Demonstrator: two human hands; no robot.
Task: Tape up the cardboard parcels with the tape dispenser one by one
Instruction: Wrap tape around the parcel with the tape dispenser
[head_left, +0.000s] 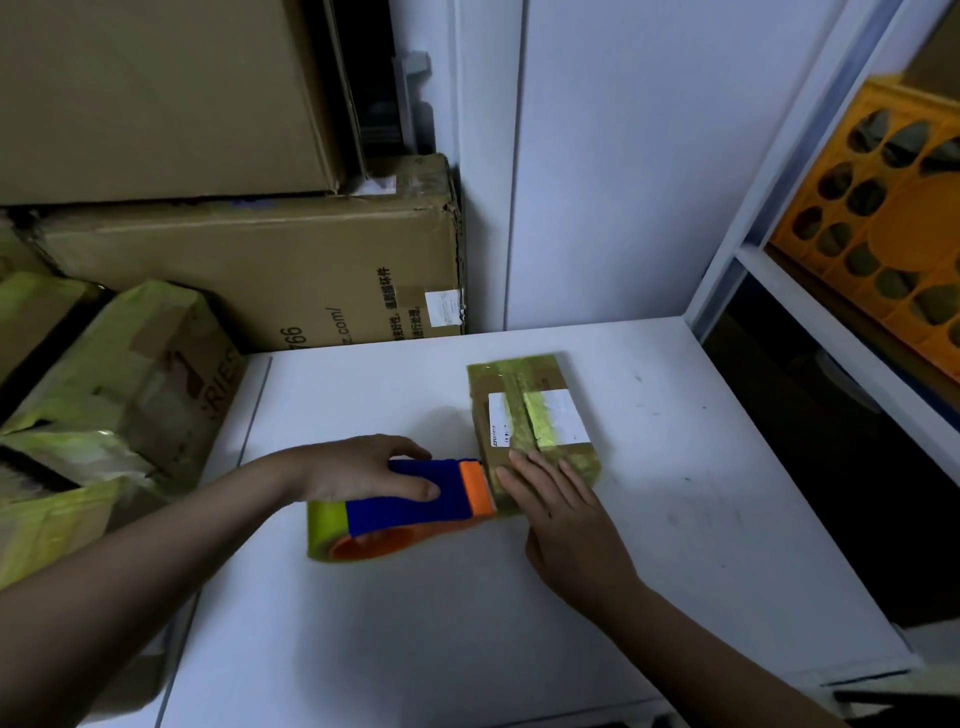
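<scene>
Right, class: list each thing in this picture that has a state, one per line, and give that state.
small parcel: flat on the white table, taped with yellow-green tape
tape dispenser: on the table, its front at the parcel's near-left edge
left hand: grips the dispenser
right hand: flat, fingers pressing on the parcel

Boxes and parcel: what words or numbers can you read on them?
"766" and "z.com/": big brown box, cut off by another box.
"RIES": taped box at left, partly hidden.
Chinese print on the big brown box: too blurred.
White label on the small parcel: too small.
</scene>
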